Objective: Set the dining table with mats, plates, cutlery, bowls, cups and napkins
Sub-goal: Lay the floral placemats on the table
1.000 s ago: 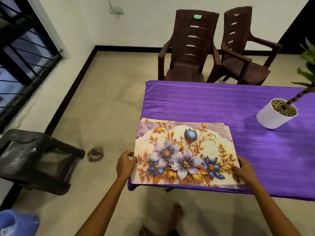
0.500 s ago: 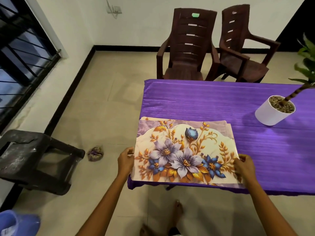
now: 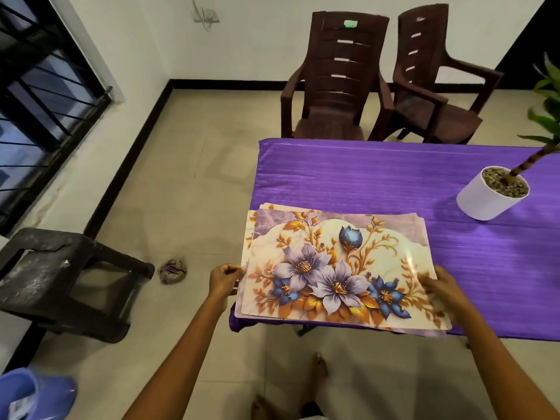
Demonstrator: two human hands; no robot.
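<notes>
At the table's point(image 3: 394, 177) near corner, the mats point(image 3: 339, 268) sit stacked, overhanging the edge. Her left hand point(image 3: 224, 280) pinches the stack's left side; the right hand point(image 3: 445, 289) lies spread on top. No mat laid out yet; everything else remains.

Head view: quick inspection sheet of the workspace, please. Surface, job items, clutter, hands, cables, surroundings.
Surface: table under a purple cloth.
Job's things: stack of floral mats at the near left corner, edges fanned unevenly, overhanging the near edge; no plates, cutlery, bowls, cups or napkins seen.
Clutter: white pot with a plant, on the table to the right.
Hands: left hand grips the stack's left edge; right hand rests on its right edge, blurred.
Cables: thin wire hanging from a wall socket.
Surroundings: two brown chairs beyond the table; dark stool, crumpled cloth on the floor.
</notes>
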